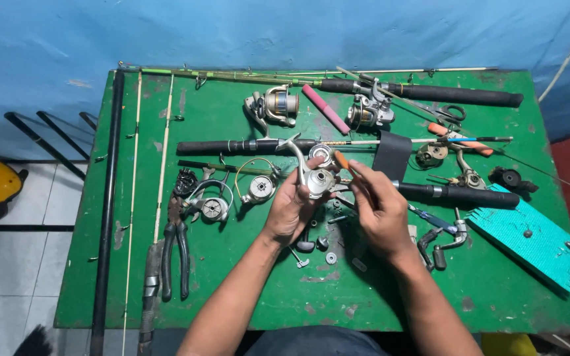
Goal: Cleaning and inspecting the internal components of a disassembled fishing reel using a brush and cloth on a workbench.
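holding a silver metal fishing reel body (316,179) at frame centre, our left hand (289,212) is clamped around it; our right hand (379,209) pinches an orange-handled screwdriver (343,161) above the green wooden table (245,290).

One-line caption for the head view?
Left hand holds a silver fishing reel while right hand applies an orange-handled tool over a cluttered green table.

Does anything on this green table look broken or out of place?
Yes. The table has chipped, worn paint. Small loose parts lie scattered below the hands. The left hand holds a silver reel while the right hand holds an orange-handled tool to it.
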